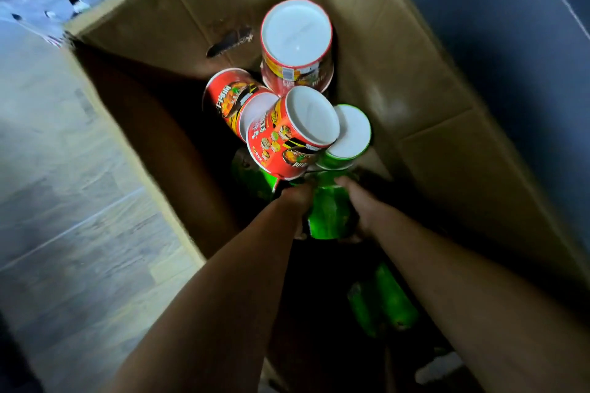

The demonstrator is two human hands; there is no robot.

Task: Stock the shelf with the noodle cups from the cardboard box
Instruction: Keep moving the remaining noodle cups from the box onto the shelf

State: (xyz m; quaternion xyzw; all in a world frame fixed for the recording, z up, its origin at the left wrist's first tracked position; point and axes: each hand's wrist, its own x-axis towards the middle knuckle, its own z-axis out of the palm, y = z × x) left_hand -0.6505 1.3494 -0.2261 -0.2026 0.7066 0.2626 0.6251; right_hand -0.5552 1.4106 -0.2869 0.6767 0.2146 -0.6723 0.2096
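- Head view: both hands reach down into a tall open cardboard box [399,80], and a green noodle cup [329,210] lies on its side between them, glossy, its print blurred
- The left hand [295,201] presses against the cup's left side and the right hand [360,201] against its right; the fingers curl round the cup, though shadow hides most of them
- Just beyond the hands, three red noodle cups show white undersides: the farthest red cup [297,48] sits high against the box's back corner, a middle red cup [236,102] lies tilted to the left, and the nearest red cup [292,134] leans over the held cup
- A second green cup [349,137], white base up, rests beside the nearest red cup, touching it
- More green cups [386,300] lie in the dark bottom near the right forearm, perhaps two
- The back wall of the box has a torn handle slot [228,41]
- Grey wood-patterned floor [64,201] lies to the left of the box
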